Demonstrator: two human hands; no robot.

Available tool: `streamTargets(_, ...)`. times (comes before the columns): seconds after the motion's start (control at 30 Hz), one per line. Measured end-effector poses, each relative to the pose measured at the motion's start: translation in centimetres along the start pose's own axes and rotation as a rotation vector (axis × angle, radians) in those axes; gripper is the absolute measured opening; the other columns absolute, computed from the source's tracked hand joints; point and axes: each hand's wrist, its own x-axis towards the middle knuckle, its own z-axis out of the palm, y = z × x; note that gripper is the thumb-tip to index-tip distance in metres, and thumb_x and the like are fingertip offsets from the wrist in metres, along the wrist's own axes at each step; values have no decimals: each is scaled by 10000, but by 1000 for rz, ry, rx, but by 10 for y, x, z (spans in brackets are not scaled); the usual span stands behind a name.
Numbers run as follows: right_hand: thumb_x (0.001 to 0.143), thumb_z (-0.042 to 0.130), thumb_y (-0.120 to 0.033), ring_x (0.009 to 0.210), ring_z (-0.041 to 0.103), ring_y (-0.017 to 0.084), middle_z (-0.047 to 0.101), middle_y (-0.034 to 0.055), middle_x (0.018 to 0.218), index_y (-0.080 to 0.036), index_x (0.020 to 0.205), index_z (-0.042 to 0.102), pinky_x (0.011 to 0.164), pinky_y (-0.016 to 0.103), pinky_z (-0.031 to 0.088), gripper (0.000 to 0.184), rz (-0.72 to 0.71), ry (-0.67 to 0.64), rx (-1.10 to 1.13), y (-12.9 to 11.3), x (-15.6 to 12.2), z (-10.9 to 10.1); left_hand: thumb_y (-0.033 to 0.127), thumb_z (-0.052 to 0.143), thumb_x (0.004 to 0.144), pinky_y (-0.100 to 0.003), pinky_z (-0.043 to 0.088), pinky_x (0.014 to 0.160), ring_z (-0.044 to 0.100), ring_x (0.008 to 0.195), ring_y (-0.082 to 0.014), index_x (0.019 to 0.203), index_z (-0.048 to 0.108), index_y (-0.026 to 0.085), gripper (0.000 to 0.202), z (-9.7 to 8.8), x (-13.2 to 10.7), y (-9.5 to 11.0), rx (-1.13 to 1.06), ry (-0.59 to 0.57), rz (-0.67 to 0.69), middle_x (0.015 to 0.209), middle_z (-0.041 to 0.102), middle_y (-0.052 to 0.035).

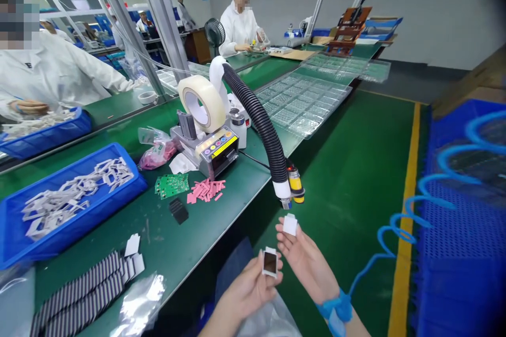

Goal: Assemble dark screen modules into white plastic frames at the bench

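My left hand [251, 287] holds a small display screen [270, 263] with a dark face and a white frame, a white tab sticking up from its top. Between the fingers of my right hand [304, 258] is a small white rectangular part [290, 225], also with a tab at its top. That hand is just below the nozzle of a black flexible hose [272, 147], apart from it. A blue wrist strap [336, 309] circles my right wrist. Both hands are past the bench edge, over my lap and the floor.
On the green bench [158, 237] stand a tape dispenser [215, 152], a blue tray [130, 184] of white frames, pink strips [205, 189], green circuit boards [172, 185] and rows of stacked screens [83, 289]. A coiled blue cord [399, 221] hangs at right. Co-workers sit across.
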Motion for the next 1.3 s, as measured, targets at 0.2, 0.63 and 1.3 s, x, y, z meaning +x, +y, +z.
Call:
streamTargets(0.2, 614, 811, -418, 757, 622, 137, 717, 60, 914, -195, 942, 709, 688, 248, 507, 410, 17, 24, -62, 6, -5, 6, 351, 632, 823, -153, 531, 516, 700, 729, -121, 1005, 642, 120, 294, 0, -7, 31, -41, 15, 101, 827, 715, -25)
streamTargets(0.63, 559, 809, -341, 883, 643, 181, 722, 26, 935, -218, 917, 714, 750, 274, 521, 390, -6, 224, -165, 0, -3, -50, 343, 563, 871, -233, 514, 613, 698, 677, -168, 1003, 657, 42, 341, 49, 55, -11, 180, -135, -93, 886, 722, -152)
streamTargets(1.3, 636, 790, -442, 738, 621, 120, 718, 17, 903, -234, 956, 698, 667, 235, 524, 393, -2, 87, -63, 17, 1, -31, 315, 598, 856, -175, 486, 577, 692, 690, -123, 931, 671, 114, 226, -3, 2, 8, 135, -51, -39, 837, 725, -65)
